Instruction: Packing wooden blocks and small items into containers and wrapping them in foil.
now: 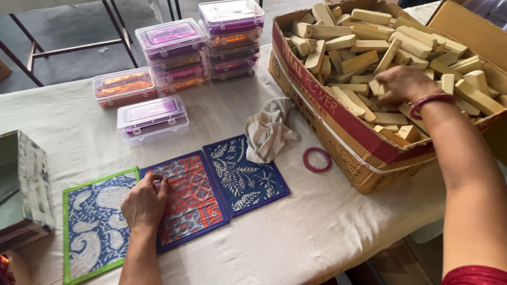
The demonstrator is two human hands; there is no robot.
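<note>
We are pressing our left hand (pixel 144 203), grip flat and empty, on the orange patterned fabric mat (pixel 191 196), right hand (pixel 403 84) reaching among pale wooden blocks (pixel 370 41) in the red-banded cardboard box (pixel 347 132), grip unclear, clear plastic boxes (pixel 192 52) stacked behind on the tabletop (pixel 305 227).

A table (pixel 283 240) draped in a cream cloth fills most of the view. Behind it lies grey carpeted floor (pixel 76 30), crossed by the dark metal legs of another table (pixel 31 50). Soft, even daylight falls throughout.

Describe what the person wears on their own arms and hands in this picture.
Both forearms are bare, with no gloves. The right hand has a pinkish-red bangle at the wrist, and a red sleeve shows on the upper arm. The left hand shows no jewellery.
</note>
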